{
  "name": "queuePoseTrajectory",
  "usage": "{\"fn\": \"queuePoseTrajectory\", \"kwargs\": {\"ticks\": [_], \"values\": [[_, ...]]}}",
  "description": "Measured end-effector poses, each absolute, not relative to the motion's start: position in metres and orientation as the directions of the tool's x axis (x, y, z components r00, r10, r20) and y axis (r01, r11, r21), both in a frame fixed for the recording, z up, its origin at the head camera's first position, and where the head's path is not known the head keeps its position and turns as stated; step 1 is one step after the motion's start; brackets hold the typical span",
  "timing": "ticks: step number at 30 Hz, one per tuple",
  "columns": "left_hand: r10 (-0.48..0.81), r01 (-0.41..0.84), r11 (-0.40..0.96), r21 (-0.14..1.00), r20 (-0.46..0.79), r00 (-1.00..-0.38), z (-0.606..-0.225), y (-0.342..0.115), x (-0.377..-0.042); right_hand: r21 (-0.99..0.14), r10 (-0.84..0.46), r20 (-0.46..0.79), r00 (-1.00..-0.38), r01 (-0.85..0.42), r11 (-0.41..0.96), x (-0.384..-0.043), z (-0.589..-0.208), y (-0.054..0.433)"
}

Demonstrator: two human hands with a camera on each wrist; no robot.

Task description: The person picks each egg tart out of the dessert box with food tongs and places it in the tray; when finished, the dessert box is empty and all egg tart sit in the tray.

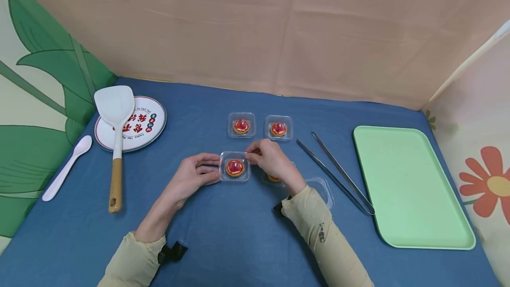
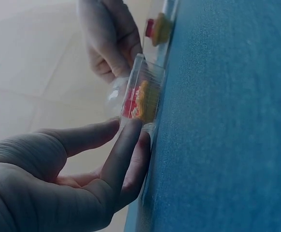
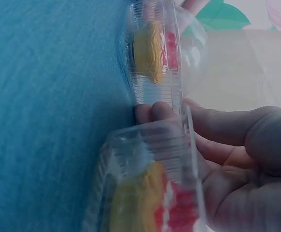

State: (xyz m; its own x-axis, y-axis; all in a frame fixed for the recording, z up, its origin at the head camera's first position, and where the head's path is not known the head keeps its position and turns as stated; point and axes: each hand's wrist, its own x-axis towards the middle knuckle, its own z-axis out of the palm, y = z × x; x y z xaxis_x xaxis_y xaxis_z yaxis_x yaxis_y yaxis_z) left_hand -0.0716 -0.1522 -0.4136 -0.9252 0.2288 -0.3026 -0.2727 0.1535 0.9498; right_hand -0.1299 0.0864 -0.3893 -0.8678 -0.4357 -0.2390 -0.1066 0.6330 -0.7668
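Note:
Both hands hold a small clear plastic box point(image 1: 235, 178) with a red-topped tart point(image 1: 235, 168) inside. My left hand point(image 1: 198, 172) has thumb and fingertips at its left side. With thumb and fingers, my right hand point(image 1: 271, 158) pinches its right edge. A clear domed lid point(image 3: 195, 55) covers the box in the right wrist view. Another clear box point(image 3: 145, 137) with a tart stands close by the right hand; in the head view that hand partly hides it. Two more boxes, a left one point(image 1: 241, 115) and a right one point(image 1: 279, 118), each with a tart, stand farther back.
Right of the hands lie a clear plastic lid or box point(image 1: 324, 189), metal tongs point(image 1: 328, 169) and a green tray point(image 1: 414, 189). On the left, a white spatula point(image 1: 115, 105) with a wooden handle rests across printed plates point(image 1: 153, 121), beside a white spoon point(image 1: 65, 169).

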Motion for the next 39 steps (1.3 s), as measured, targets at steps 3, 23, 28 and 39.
{"fn": "queuePoseTrajectory", "kwargs": {"ticks": [3, 23, 28, 39], "values": [[0.225, -0.262, 0.167, 0.950, -0.296, -0.928, -0.4136, -0.1521, -0.0714, -0.780, -0.445, -0.235, -0.864, -0.106, 0.617, -0.1311, -0.3908, 0.0870], [0.250, -0.218, 0.202, 0.955, -0.265, -0.931, -0.4133, -0.1530, -0.0714, -0.868, -0.464, -0.271, -0.843, 0.006, 0.496, -0.1311, -0.3947, 0.0901], [0.259, -0.212, 0.189, 0.959, -0.257, -0.931, -0.4131, -0.1529, -0.0715, -0.883, -0.453, -0.288, -0.844, 0.050, 0.467, -0.1298, -0.3948, 0.0905], [0.259, -0.209, 0.189, 0.959, -0.254, -0.932, -0.4138, -0.1530, -0.0719, -0.872, -0.484, -0.248, -0.839, -0.024, 0.488, -0.1295, -0.3956, 0.0922]]}}
